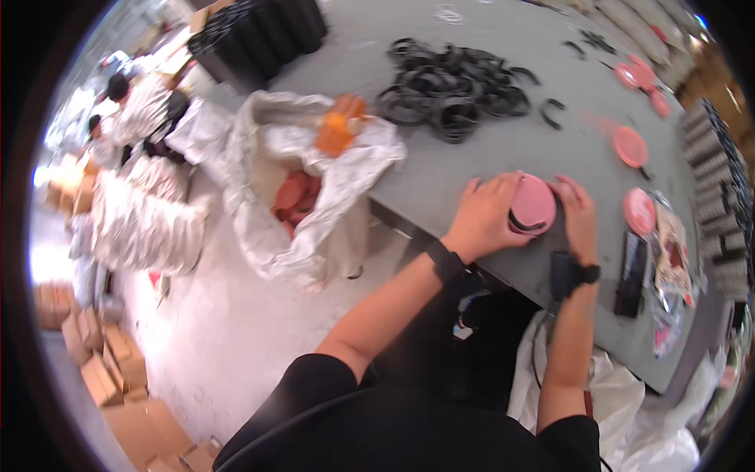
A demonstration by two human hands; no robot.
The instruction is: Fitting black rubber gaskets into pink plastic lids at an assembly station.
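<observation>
A round pink plastic piece (533,203) is in my left hand (489,219), whose fingers curl around its left side. A curved black strip (525,226) runs along the piece's lower edge. My right hand (579,214) stands at the piece's right side, fingers loosely bent and apart, with the fingertips close to its rim; whether they touch it cannot be made out. Beyond my hands lies a heap of black curved strips (456,86) on the grey table (440,177). More pink pieces (631,147) lie to the right, one (639,211) beside a black oblong object (631,274).
An open white woven sack (259,212) with reddish pieces inside stands left of the table, an orange object (340,126) on its rim. Black stacked parts (259,39) stand far left, grey stacked parts (717,189) right. Cardboard boxes (110,358) and people (145,106) are at left.
</observation>
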